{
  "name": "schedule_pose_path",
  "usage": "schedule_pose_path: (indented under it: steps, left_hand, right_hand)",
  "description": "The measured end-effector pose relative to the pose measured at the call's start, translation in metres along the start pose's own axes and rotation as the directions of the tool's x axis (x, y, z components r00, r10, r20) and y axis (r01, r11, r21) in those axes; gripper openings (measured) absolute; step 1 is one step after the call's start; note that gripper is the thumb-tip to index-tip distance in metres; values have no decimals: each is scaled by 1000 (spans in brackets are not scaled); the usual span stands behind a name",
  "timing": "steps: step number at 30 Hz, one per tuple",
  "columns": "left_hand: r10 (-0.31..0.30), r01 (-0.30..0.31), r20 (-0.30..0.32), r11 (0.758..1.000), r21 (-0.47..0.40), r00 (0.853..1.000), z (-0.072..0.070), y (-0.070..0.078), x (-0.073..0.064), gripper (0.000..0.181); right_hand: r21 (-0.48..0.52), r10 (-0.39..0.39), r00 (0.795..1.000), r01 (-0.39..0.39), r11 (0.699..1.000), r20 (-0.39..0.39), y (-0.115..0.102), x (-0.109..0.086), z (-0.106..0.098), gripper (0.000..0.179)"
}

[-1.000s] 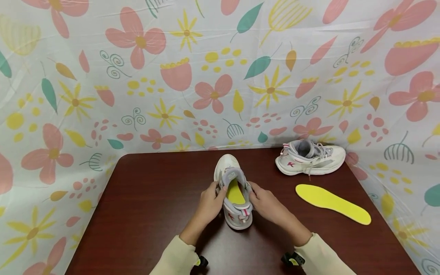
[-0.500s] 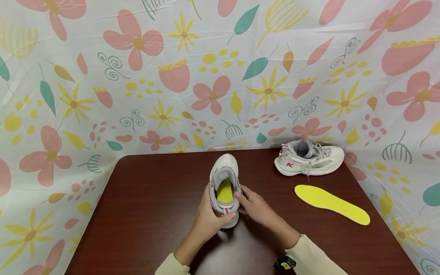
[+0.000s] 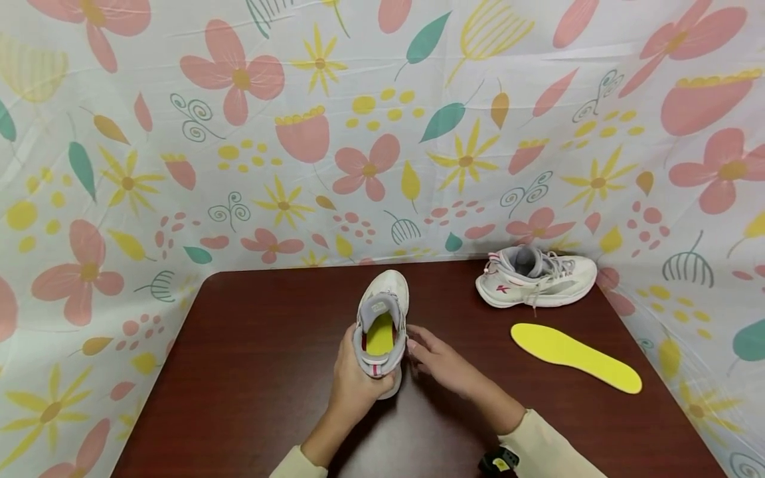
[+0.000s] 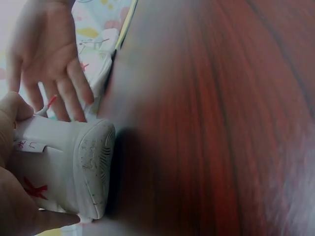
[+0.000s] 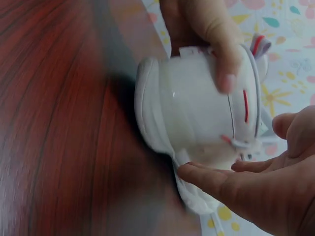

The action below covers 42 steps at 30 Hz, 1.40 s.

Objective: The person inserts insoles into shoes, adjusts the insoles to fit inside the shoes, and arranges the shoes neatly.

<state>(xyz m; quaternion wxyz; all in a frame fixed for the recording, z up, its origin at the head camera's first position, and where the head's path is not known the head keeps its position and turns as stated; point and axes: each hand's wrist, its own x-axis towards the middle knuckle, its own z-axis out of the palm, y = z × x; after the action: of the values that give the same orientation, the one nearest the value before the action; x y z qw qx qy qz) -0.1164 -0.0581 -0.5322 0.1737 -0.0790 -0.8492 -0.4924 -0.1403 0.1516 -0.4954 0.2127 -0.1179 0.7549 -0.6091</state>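
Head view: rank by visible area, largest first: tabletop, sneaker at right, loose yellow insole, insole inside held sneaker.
1. Tabletop
2. Sneaker at right
3. Loose yellow insole, long but slim
4. Insole inside held sneaker, partly hidden

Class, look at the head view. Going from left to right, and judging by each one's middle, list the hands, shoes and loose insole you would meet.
Left hand → held white shoe → right hand → other white shoe → loose yellow insole.
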Motion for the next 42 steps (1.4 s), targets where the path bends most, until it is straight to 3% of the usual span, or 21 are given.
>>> schedule_pose_path:
  steps: [6, 12, 20, 32, 36, 42]
  left_hand:
    - [-19, 19, 11, 1000, 16, 1000, -12, -1, 3, 104]
    - [-31, 31, 4, 997, 65, 1000, -30, -8, 5, 104]
    - [-103, 99, 32, 991, 94, 994, -55, -17, 9, 105]
    - [-135, 134, -3, 980, 146, 991, -83, -34, 16, 98]
    - [-151, 152, -19, 977, 151, 988, -92, -42, 21, 97]
    - [-181, 178, 4, 973, 148, 984, -104, -51, 32, 98]
  right_hand:
    - [-143, 6, 998, -16, 990, -68, 4, -14, -20, 57]
    - [-224, 38, 996, -55, 973, -78, 4, -27, -49, 58]
    - [-374, 33, 991, -81, 924, -132, -2, -41, -80, 60]
    - [-458, -7, 985, -73, 886, -171, -8, -57, -103, 60]
    - [-523, -35, 983, -66, 850, -180, -12, -60, -109, 60]
    - [-663, -133, 973, -25, 748, -187, -20, -61, -119, 60]
